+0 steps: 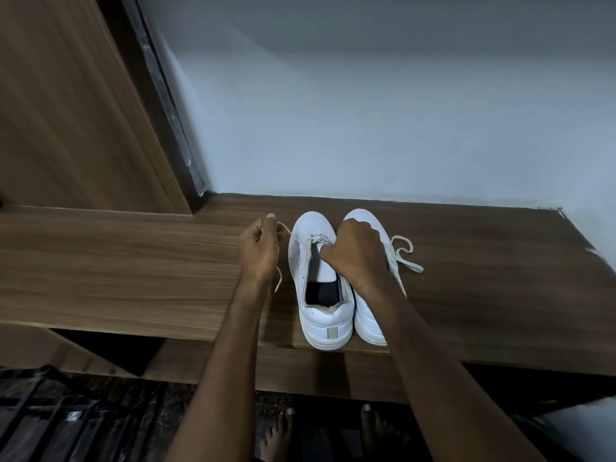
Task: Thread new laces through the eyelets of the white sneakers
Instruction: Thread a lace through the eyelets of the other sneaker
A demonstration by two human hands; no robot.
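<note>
White lace [286, 230] pinched in left hand [259, 251] fingers [270, 217] beside sneaker [318, 281].

Two white sneakers stood side by side, toes to the wall: the left sneaker [321, 288] showed a lace [283, 228] through its front eyelets, one end drawn out left. Beside the right sneaker [366, 315], a second lace [405, 255] lay looped.

Right hand [358, 253] covers the lacing area of the right sneaker [368, 315]; eyelets there not visible. Its fingertips are tucked out of sight, grip unclear. Left sneaker [320, 278] eyelets too small to count. Lace [283, 233] end vanishes inside the left hand [260, 250]. Bare feet [280, 431] at bottom centre cut by the frame edge. Dark objects at lower left unidentifiable.
</note>
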